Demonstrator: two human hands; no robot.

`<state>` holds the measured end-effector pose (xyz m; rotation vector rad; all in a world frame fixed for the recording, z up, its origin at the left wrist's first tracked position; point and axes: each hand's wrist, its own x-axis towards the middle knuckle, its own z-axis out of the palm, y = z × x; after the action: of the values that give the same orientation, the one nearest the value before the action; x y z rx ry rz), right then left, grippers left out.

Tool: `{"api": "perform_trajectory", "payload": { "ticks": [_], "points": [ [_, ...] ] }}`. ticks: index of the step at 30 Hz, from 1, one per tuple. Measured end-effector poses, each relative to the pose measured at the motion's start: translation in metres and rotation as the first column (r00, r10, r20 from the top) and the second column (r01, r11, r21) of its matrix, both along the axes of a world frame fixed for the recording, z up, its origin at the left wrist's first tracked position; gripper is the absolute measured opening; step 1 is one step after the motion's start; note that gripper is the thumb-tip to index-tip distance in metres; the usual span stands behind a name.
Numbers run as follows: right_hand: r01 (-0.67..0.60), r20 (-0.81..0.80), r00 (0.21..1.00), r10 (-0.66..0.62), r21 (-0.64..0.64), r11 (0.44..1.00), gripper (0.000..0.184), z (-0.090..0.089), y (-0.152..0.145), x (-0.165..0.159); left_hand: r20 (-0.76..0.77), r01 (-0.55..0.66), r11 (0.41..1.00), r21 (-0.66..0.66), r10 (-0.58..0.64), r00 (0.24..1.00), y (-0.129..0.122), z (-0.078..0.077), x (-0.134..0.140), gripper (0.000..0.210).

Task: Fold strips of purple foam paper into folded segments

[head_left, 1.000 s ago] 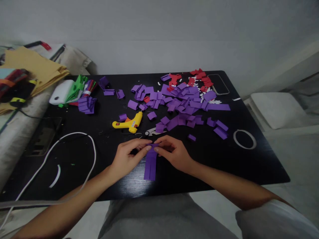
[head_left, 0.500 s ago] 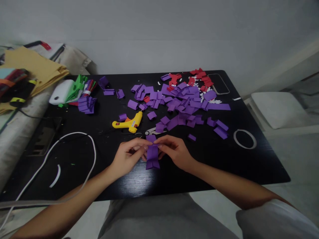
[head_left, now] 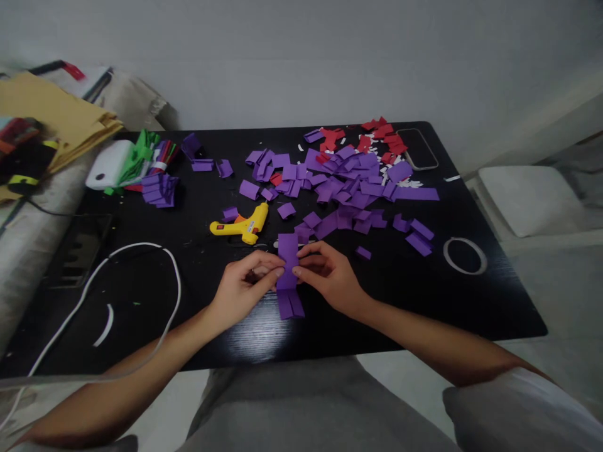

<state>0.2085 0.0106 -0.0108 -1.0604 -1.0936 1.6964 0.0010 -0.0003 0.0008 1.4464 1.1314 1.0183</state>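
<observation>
Between my two hands is a strip of purple paper (head_left: 287,270), held upright with a crease near its lower end, where a folded flap spreads out. My left hand (head_left: 247,282) pinches its left edge between thumb and fingers. On the opposite edge, my right hand (head_left: 330,276) grips it the same way. Just beyond lies a yellow hot glue gun (head_left: 242,225), its nozzle pointing away. Scissors (head_left: 277,244) lie behind the strip, mostly covered. Many folded purple paper pieces (head_left: 346,179) are heaped farther back.
Red paper scraps (head_left: 386,135) and white bits lie at the back right. A clear tape ring (head_left: 465,256) rests on the right. A white cable (head_left: 176,276) loops over the left side, near my forearm. Bundled green paper strips (head_left: 141,157) sit at the back left.
The purple strip has been opened out flatter, its upper part now standing taller. My fingers have moved from its upper fold to its side edges. The view has shifted slightly.
</observation>
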Motion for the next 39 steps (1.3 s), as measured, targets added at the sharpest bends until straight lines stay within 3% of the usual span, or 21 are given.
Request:
{"api": "perform_trajectory", "payload": {
  "ticks": [4, 8, 17, 23, 39],
  "points": [
    [0.022, -0.013, 1.0, -0.023, -0.066, 0.998, 0.047, 0.0019, 0.0006, -0.0004, 0.098, -0.02, 0.996, -0.086, 0.028, 0.995, 0.0, -0.0014, 0.0024, 0.015],
    [-0.001, 0.001, 1.0, 0.001, -0.085, 0.996, 0.041, 0.0026, 0.0032, -0.0001, 0.13, -0.011, 0.994, -0.109, 0.025, 0.991, 0.0, -0.0024, 0.0026, 0.02],
    [0.001, 0.097, 0.995, -0.002, 0.014, 1.0, 0.032, 0.0017, 0.0037, 0.0011, 0.089, 0.024, 0.988, -0.152, -0.011, 0.996, 0.0017, 0.0024, 0.0014, 0.019],
    [0.004, 0.083, 0.997, -0.006, 0.026, 1.0, 0.032, 0.0002, 0.0023, 0.0001, 0.016, 0.002, 0.991, -0.132, 0.0, 1.0, 0.0038, 0.0049, 0.0028, 0.024],
    [-0.008, 0.074, 0.997, 0.009, -0.009, 1.0, 0.031, -0.0013, 0.0013, 0.0006, -0.001, -0.038, 0.99, -0.138, 0.038, 0.999, 0.0034, 0.0044, 0.0033, 0.023]
  ]
}}
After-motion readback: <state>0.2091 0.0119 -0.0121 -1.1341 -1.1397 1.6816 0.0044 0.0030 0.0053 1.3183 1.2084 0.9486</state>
